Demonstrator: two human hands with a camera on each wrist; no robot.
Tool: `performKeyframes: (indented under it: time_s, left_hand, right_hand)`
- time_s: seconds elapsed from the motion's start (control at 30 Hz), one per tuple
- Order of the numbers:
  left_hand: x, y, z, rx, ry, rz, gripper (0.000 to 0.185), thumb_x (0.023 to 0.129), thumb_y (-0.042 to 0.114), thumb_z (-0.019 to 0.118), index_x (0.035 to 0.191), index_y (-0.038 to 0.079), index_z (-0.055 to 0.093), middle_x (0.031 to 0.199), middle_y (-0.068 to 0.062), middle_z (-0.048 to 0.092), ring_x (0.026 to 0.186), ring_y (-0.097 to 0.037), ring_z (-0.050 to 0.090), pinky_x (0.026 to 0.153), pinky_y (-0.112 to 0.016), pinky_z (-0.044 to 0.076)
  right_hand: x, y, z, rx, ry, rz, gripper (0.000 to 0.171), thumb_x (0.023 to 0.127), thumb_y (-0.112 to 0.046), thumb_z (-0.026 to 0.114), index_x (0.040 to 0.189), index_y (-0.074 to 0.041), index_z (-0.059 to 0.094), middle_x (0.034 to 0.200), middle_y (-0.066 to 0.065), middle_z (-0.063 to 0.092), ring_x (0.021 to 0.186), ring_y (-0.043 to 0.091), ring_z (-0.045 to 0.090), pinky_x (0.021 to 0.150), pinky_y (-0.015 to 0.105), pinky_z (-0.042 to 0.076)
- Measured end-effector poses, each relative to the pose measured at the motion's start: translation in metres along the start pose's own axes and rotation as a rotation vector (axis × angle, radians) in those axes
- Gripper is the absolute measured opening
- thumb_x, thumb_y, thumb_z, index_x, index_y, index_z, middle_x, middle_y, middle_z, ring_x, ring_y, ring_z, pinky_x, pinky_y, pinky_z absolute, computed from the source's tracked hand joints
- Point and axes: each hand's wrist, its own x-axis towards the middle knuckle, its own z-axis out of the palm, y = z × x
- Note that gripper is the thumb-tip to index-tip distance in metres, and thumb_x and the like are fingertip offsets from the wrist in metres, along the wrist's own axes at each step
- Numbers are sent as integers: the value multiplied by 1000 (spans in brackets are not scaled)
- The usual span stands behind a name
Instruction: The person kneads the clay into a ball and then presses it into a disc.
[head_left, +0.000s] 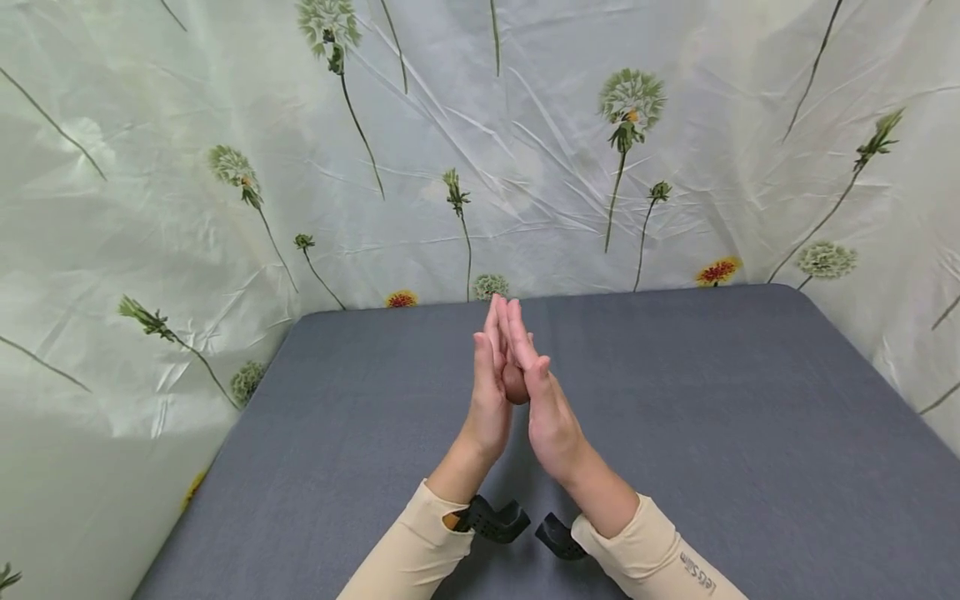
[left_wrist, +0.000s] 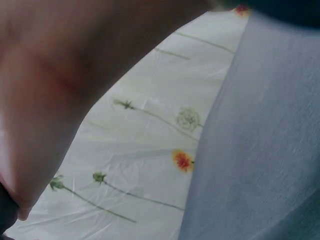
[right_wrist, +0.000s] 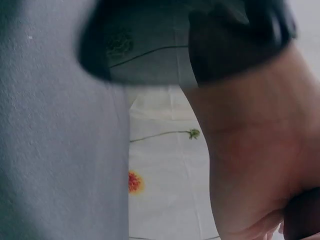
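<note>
A: Fingers first, what's up w/ them?

B: Straight, tips up. Left hand (head_left: 489,392) and right hand (head_left: 542,398) press palm to palm at centre of the head view, fingers (head_left: 501,321) flat against each other, gripping nothing. Thumbs tuck in btwn the palms, a rounded bit shows there; can't tell if it's anything but a thumb.

A: Wrist cams help?

B: Not much. Left wrist view is a blurred palm (left_wrist: 55,85) filling upper left; right wrist view has the other palm (right_wrist: 250,160) at right, a dark mount along the top.

A: And around the hands?

B: Held above the grey table (head_left: 712,400), which fills the lower half of frame. Beige sleeves (head_left: 420,550) at bottom centre, black wrist mounts (head_left: 491,521) just beside the cuffs. Flowered sheet (head_left: 187,125) across the top and both sides.

A: Doing it well means?

B: Imo keep palms even, fingers aligned tip to tip, wrists level, hands clear of the table.
</note>
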Motion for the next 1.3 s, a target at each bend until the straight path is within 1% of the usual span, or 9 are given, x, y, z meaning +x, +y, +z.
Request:
performKeyframes:
  time_s: [0.13, 0.3, 0.43, 0.57, 0.7, 0.87, 1.07, 1.17, 1.3]
  left_hand:
    - [-2, -2, 5, 27, -43, 5, 110, 98, 91, 16, 174, 15, -5, 183, 1, -3, 169, -26, 13, 136, -52, 11]
    - [-4, -3, 13, 58, -72, 19, 100, 101, 86, 11, 174, 19, -4, 182, 7, -4, 169, -14, 3, 137, -51, 5]
    - [-12, -1, 24, 169, -81, 39, 93, 106, 79, 7, 174, 16, -4, 182, 4, -4, 169, -21, 5, 135, -58, 9]
    - [-14, 7, 23, 216, -30, 91, 94, 106, 79, 8, 174, 15, -3, 183, -2, -1, 168, -24, 7, 134, -61, 11]
    - [-7, 15, 9, 156, 65, 124, 104, 101, 87, 14, 174, 15, -2, 183, -4, 7, 170, -21, 3, 136, -57, 7]
    - [1, 13, -6, 34, 146, 53, 108, 95, 93, 21, 175, 22, 2, 181, -2, 15, 168, -23, 17, 136, -51, 15]
    - [-3, -4, 3, 19, 31, 20, 107, 98, 89, 18, 174, 18, -4, 183, -1, 5, 169, -25, 16, 137, -50, 14]
    - [-10, -6, 14, 71, -23, 43, 102, 101, 86, 13, 174, 17, -7, 183, -1, 2, 169, -25, 10, 136, -57, 10]
    - [-18, -3, 21, 198, -62, 105, 97, 104, 82, 7, 174, 15, -8, 183, -2, -6, 169, -23, -6, 134, -61, 1]
  right_hand:
    - [3, -1, -6, 14, 22, 0, 88, 111, -69, 6, 173, -6, 4, 181, 13, 13, 169, 15, 9, 130, 15, 10]
    - [7, 1, -14, 37, 50, 22, 93, 108, -75, 10, 173, -9, 4, 182, 10, 12, 169, 18, 6, 130, 14, 11]
    - [7, 6, -25, 53, 91, 78, 98, 105, -80, 11, 173, -10, 3, 182, 7, 11, 170, 23, 5, 128, 12, 14]
    - [5, 15, -22, 41, 80, 118, 95, 107, -75, 8, 173, -7, 2, 182, 9, 8, 170, 27, 5, 127, 10, 15]
    - [-1, 20, -4, 21, 20, 104, 82, 114, -61, 7, 172, -3, 3, 182, 11, 5, 169, 30, 3, 128, 11, 12]
    - [-8, 15, 14, -54, -30, 29, 69, 118, -46, 9, 172, -2, 8, 182, 10, 4, 170, 30, -2, 132, 16, 4]
    - [-2, 7, 2, -51, 24, -37, 79, 115, -58, 8, 172, -3, 6, 182, 12, 7, 170, 28, 1, 133, 18, 6]
    - [2, 6, -10, -10, 55, 16, 87, 111, -69, 9, 173, -9, 2, 183, 7, 7, 170, 26, 4, 132, 18, 11]
    - [5, 9, -20, 56, 91, 100, 96, 105, -79, 10, 173, -12, -1, 183, 5, 5, 170, 26, 5, 135, 33, 11]
